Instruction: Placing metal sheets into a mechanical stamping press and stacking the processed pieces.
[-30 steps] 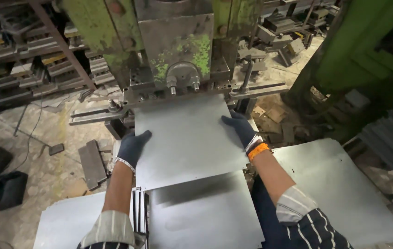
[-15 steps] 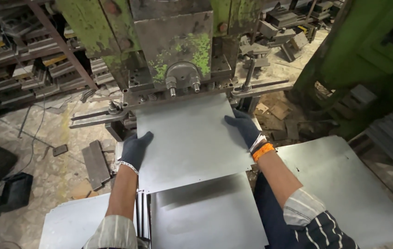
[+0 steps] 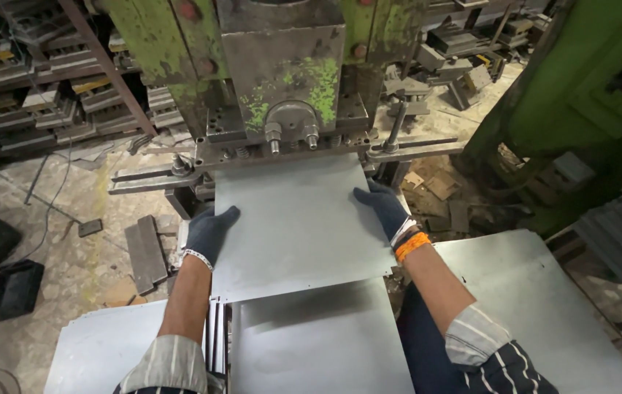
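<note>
A flat grey metal sheet [image 3: 293,222] lies with its far edge under the head of a worn green press [image 3: 282,80]. My left hand [image 3: 209,232], in a dark glove, grips the sheet's left edge. My right hand [image 3: 382,208], also gloved and with an orange band at the wrist, holds the sheet's right edge. The near end of the sheet rests over another grey sheet [image 3: 318,339] in front of me.
More grey sheets lie at the lower left [image 3: 99,350] and at the right [image 3: 537,306]. Metal blocks [image 3: 144,252] and scraps litter the floor on the left. Racks of dark metal parts [image 3: 19,109] stand behind, and a green machine frame [image 3: 581,102] rises on the right.
Both hands have pushed the sheet a little farther in under the press head. The view has shifted slightly along with them.
</note>
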